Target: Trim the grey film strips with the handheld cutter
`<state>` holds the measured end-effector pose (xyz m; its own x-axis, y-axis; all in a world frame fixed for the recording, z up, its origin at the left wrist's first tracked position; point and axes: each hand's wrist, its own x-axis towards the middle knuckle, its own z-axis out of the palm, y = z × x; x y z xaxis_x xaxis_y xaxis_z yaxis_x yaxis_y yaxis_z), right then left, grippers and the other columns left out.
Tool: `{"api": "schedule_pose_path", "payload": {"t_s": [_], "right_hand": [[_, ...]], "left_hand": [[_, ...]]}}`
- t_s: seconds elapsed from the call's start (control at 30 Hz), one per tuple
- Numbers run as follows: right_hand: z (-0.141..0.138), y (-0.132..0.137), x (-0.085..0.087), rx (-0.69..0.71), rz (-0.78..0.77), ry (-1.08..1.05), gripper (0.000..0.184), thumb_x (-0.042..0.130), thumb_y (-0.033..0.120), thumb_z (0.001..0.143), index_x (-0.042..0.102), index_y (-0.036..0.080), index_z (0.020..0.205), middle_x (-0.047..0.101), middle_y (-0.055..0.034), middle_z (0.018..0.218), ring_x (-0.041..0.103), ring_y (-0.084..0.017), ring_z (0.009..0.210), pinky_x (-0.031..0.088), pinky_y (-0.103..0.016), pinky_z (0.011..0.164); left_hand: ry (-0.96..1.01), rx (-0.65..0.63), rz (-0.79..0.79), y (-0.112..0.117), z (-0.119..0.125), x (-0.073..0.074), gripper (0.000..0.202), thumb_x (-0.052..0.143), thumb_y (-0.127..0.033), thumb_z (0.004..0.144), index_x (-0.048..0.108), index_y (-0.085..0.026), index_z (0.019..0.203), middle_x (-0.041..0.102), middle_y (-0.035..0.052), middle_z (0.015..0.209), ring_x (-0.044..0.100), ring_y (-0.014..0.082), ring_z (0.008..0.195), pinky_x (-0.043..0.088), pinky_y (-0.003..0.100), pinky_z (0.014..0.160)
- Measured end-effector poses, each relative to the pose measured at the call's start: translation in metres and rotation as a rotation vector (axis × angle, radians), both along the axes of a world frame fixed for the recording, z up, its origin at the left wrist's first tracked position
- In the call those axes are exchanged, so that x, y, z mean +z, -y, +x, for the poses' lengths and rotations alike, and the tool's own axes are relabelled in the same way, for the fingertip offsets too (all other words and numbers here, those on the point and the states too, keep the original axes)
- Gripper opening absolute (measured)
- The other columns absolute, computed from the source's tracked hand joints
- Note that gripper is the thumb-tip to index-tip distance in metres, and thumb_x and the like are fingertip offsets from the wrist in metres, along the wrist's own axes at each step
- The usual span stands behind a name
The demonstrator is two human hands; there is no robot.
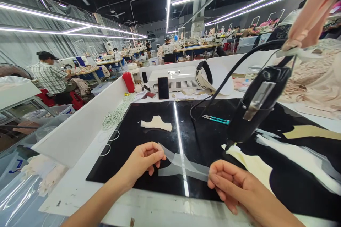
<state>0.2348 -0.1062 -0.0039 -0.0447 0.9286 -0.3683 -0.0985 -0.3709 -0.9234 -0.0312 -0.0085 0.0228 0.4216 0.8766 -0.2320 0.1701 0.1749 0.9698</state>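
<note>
Over the black mat (117, 161), left hand (145, 159) and right hand (231, 181) pinch sheer fabric (192, 171); uneven pulling could warp it.

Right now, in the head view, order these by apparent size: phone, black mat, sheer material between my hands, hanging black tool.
1. Black mat
2. Hanging black tool
3. Sheer material
4. Phone

Nearness may enlarge the tool.
</note>
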Motion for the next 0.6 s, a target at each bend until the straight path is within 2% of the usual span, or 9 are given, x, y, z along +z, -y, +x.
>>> {"api": "schedule_pose_path", "payload": {"t_s": [0.13,0.3,0.4,0.6], "right_hand": [[-0.002,0.001,0.0,-0.043,0.059,0.051,0.041,0.085,0.058,0.078,0.068,0.022,0.085,0.068,-0.0007,0.077,0.056,-0.012,0.06,0.043,-0.022,0.05],[-0.005,0.004,0.001,-0.072,0.132,0.175,0.034,0.075,0.055,0.084,0.066,0.023,0.082,0.065,0.0022,0.07,0.055,-0.011,0.055,0.047,-0.025,0.057],[-0.008,0.006,0.002,-0.123,0.175,0.225,0.03,0.073,0.052,0.083,0.065,0.024,0.079,0.064,0.0036,0.065,0.055,-0.012,0.054,0.048,-0.025,0.058],[-0.013,0.009,0.004,-0.224,0.21,0.291,0.025,0.07,0.049,0.082,0.066,0.025,0.078,0.063,0.0039,0.061,0.057,-0.013,0.051,0.048,-0.027,0.059]], "left_hand": [[0.005,0.005,0.041,0.002,0.002,0.002,0.035,0.082,-0.048,0.08,0.067,-0.016,0.082,0.059,-0.0024,0.067,0.045,0.0082,0.057,0.04,0.016,0.048],[0.005,0.029,0.071,0.004,0.006,0.002,0.029,0.08,-0.041,0.078,0.066,-0.016,0.083,0.061,-0.0011,0.071,0.05,0.0093,0.061,0.04,0.016,0.047],[0.003,0.043,0.103,0.006,0.008,0.002,0.027,0.079,-0.039,0.078,0.066,-0.016,0.084,0.065,0.0007,0.077,0.052,0.0096,0.062,0.04,0.016,0.048],[0.023,0.09,0.159,0.008,0.011,-0.004,0.024,0.076,-0.037,0.079,0.063,-0.018,0.082,0.063,-0.0011,0.073,0.051,0.009,0.058,0.042,0.017,0.048]]}}
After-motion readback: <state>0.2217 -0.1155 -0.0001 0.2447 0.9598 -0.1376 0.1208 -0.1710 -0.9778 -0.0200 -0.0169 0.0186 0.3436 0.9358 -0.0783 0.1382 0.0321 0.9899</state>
